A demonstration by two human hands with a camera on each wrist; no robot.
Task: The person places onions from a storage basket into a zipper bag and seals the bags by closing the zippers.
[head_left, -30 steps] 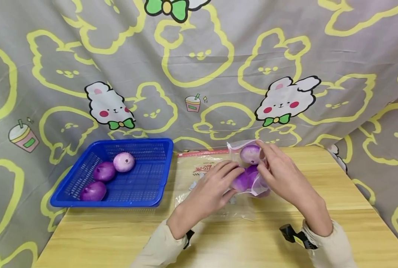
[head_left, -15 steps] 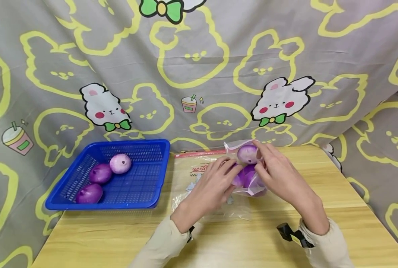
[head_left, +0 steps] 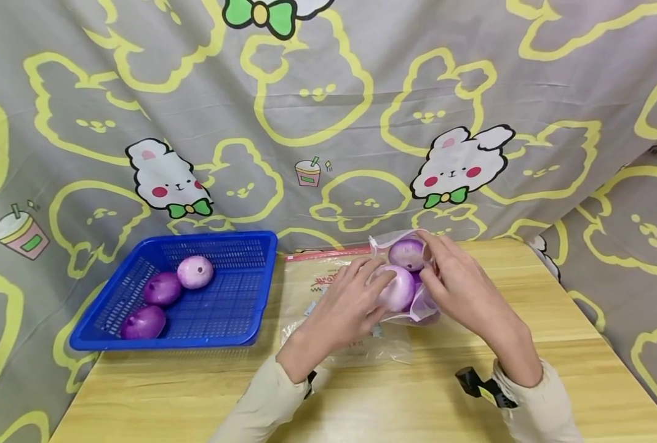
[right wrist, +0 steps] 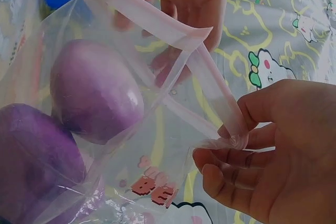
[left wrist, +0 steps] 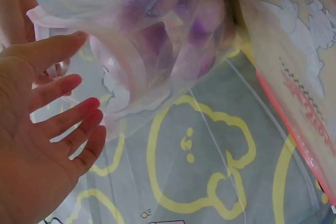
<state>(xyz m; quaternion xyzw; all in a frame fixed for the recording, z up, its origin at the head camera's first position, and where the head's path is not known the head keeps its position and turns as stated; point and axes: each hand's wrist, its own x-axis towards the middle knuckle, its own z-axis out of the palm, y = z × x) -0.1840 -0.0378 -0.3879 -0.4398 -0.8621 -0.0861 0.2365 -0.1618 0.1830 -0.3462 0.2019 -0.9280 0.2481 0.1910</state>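
Note:
A clear zip bag (head_left: 415,315) with a pale pink rim holds several purple onions, its mouth spread. My right hand (head_left: 464,289) pinches one edge of the rim between thumb and fingers, plain in the right wrist view, where the bag (right wrist: 152,19) hangs from it. At the mouth is a pale purple onion (head_left: 399,289), with my left hand (head_left: 339,307) beside it. In the left wrist view the fingers of that left hand (left wrist: 37,135) are spread and loosely bent, with nothing in them, near the rim. Another onion (head_left: 407,253) shows at the back of the bag.
A blue plastic basket (head_left: 251,307) on the left holds a pale onion (head_left: 195,272) and two darker onions (head_left: 162,288). A flat zip bag (head_left: 306,271) with a red seal lies beneath the left hand. A patterned curtain (head_left: 328,92) hangs behind the wooden table (head_left: 362,406).
A pale onion has come into view at the bag's mouth beside the left hand's fingers. The right hand keeps its pinch on the rim. The whole head view has shifted slightly.

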